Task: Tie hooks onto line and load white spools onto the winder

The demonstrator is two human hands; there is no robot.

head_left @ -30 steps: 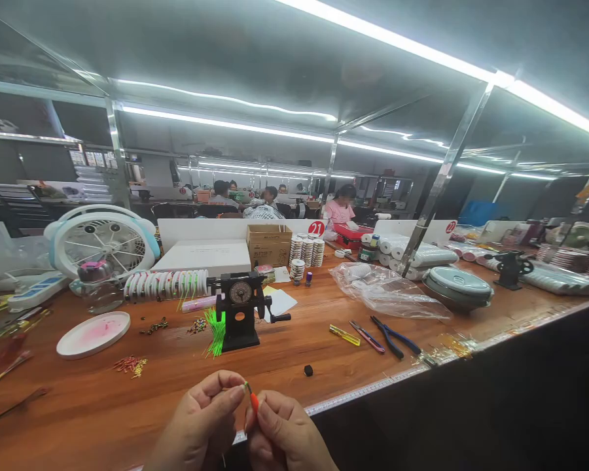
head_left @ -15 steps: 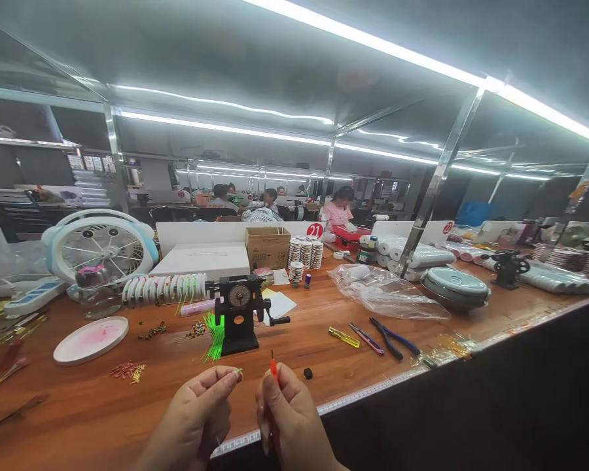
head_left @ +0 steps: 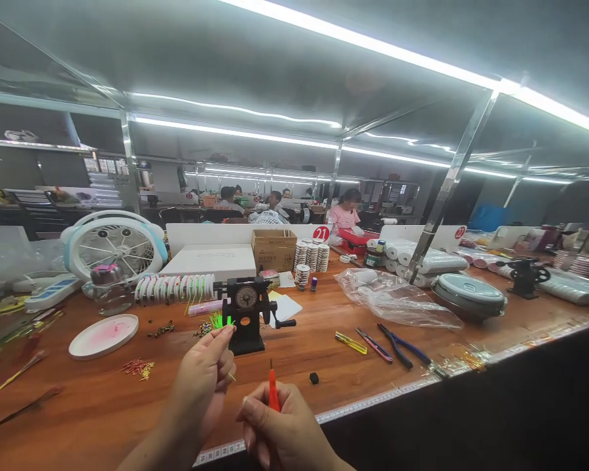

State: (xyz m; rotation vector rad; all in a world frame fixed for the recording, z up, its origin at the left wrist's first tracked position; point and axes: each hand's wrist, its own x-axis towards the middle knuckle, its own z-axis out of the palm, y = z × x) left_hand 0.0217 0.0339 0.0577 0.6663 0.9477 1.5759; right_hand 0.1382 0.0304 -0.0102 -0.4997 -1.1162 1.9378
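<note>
Fingers [head_left: 220, 338] of the left hand [head_left: 207, 373] are pinching a thin green strand [head_left: 232, 377], mostly hidden, above the bench [head_left: 304, 350]; the right hand [head_left: 287, 422] is gripping an orange tool [head_left: 273, 390], its lower part disappearing behind the thumb.

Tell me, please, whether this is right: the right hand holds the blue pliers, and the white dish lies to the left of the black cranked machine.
Not quite: the right hand holds a slim orange tool; the blue pliers lie on the table, as the head view shows. The white dish does lie left of the black cranked machine.
</note>
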